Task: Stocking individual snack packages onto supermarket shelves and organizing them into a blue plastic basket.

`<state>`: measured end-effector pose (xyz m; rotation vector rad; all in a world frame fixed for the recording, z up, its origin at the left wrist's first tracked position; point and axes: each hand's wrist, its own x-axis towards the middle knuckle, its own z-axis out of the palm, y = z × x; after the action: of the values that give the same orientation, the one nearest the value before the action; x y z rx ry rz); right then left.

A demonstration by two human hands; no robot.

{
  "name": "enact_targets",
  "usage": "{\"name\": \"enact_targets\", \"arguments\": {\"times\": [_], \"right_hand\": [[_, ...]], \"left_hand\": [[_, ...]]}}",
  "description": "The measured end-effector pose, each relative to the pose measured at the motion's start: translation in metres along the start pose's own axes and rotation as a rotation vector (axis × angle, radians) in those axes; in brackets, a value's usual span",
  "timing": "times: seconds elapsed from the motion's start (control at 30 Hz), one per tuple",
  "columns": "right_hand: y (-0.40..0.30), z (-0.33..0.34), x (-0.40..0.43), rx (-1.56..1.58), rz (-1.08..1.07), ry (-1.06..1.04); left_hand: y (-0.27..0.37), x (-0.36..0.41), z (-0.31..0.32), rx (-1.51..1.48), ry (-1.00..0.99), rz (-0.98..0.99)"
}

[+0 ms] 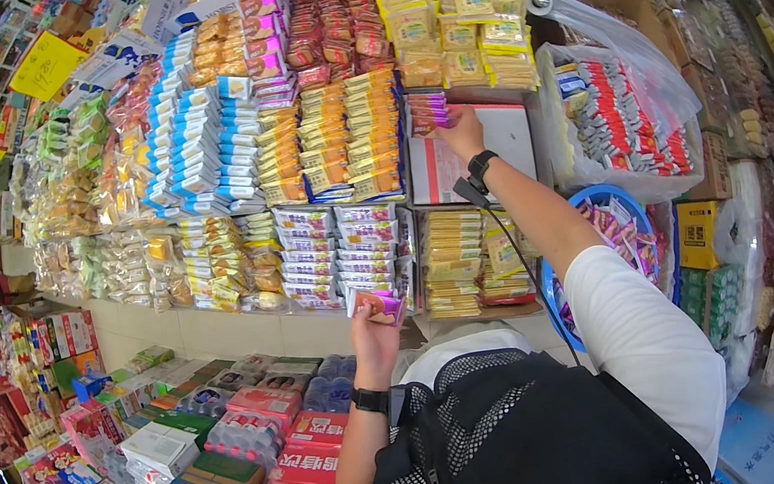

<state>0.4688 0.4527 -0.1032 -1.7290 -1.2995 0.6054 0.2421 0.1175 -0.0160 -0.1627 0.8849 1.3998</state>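
My left hand point(375, 346) holds a purple and brown snack packet point(384, 308) upright between thumb and fingers, in front of the rows of white and purple packets point(366, 245). Ahead and to the right, my right hand point(464, 132) grips the near right end of a short row of purple snack packets point(424, 111). That row lies in the far left corner of a shallow display box point(510, 146) lined with white and pink card. My fingertips there are partly hidden by the packets. Both wrists wear black bands.
Orange and yellow packets point(370, 134) stand left of the box, with yellow-edged packets point(463, 25) behind and flat yellow packets point(451, 262) in front. On the right are a plastic-lined box of red packets point(628, 112) and a blue basket point(603, 194). Red cartons point(298, 469) are stacked at lower left.
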Motion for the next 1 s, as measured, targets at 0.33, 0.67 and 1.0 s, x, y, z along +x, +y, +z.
{"name": "enact_targets", "arguments": {"times": [0.33, 0.67, 1.0], "right_hand": [[0.006, 0.007, -0.001, 0.127, 0.004, -0.070], [-0.027, -0.014, -0.029, -0.279, 0.057, -0.024], [-0.020, 0.013, -0.047, -0.202, 0.034, 0.040]], "left_hand": [[0.015, 0.015, 0.011, 0.044, -0.122, -0.033], [0.073, 0.058, 0.058, 0.386, -0.277, 0.014], [0.111, 0.063, 0.047, 0.455, -0.286, 0.038]]}}
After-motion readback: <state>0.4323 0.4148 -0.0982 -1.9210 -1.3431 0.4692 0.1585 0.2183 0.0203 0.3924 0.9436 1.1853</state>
